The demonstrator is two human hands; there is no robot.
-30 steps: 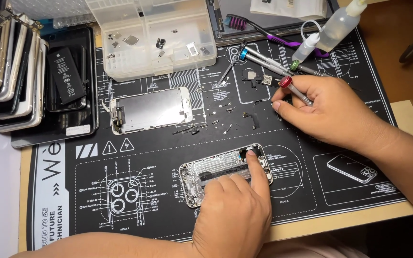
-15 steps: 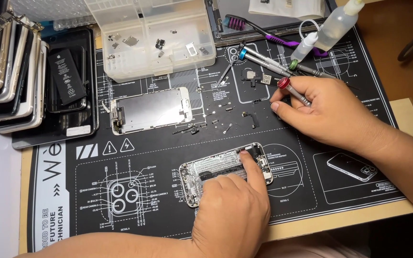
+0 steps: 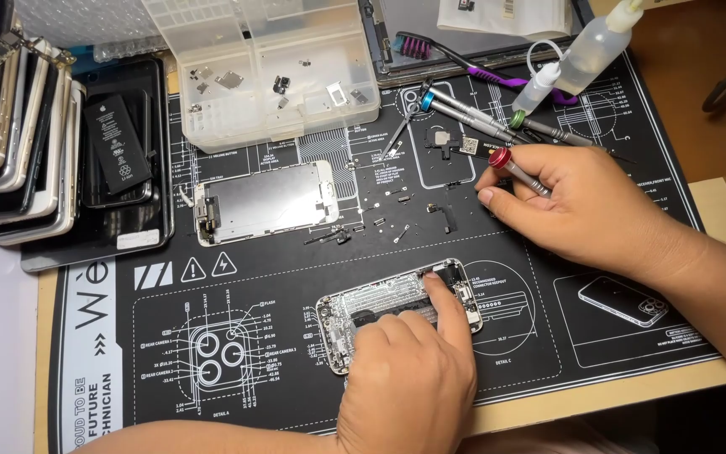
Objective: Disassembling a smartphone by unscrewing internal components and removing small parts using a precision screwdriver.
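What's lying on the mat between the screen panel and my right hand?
In the head view, small loose screws and a little bracket lie scattered on the black mat between the screen panel and the right hand.

Black mat with white diagrams — red-capped screwdriver, purple toothbrush.

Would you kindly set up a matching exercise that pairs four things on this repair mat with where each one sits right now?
Things:
1. opened phone frame
2. red-capped screwdriver
3. clear parts box
4. detached screen panel

Places:
A. at the top of the mat, lid open
B. under the left hand
C. lying loose mid-mat, nothing touching it
D. in the right hand

Pairs: 1-B, 2-D, 3-A, 4-C
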